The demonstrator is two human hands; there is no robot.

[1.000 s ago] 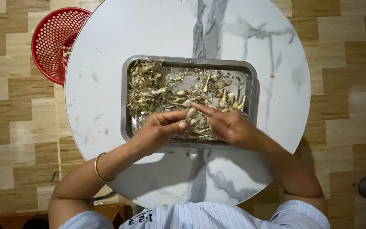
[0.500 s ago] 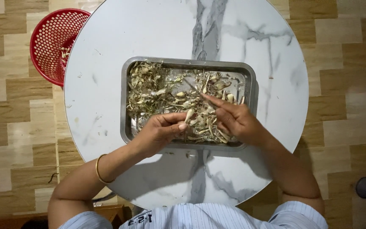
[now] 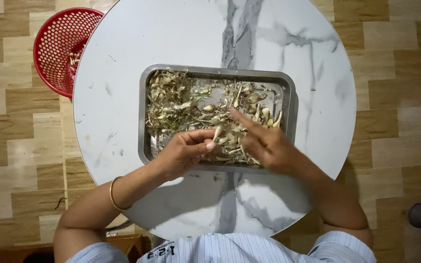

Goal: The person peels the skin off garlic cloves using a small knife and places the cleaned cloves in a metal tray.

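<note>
Fingers (image 3: 205, 141) of the left hand (image 3: 183, 153) are pinched on a pale garlic clove (image 3: 217, 133), now lifted slightly off the heap. Beside them, the right hand (image 3: 266, 146) has shifted rightward, fingers spread. Beyond lies the metal tray (image 3: 144, 146) of cloves and skins (image 3: 171, 104); farther left, a red basket (image 3: 54, 48) sits off the counter (image 3: 171, 34).

A red mesh basket (image 3: 59, 48) sits beside the round marble table (image 3: 123, 73) (over tan floor tiles (image 3: 400, 97))

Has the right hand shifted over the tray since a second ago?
Yes. The right hand has slid toward the metal tray's right end, index finger now pointing up-left over the peels.
</note>
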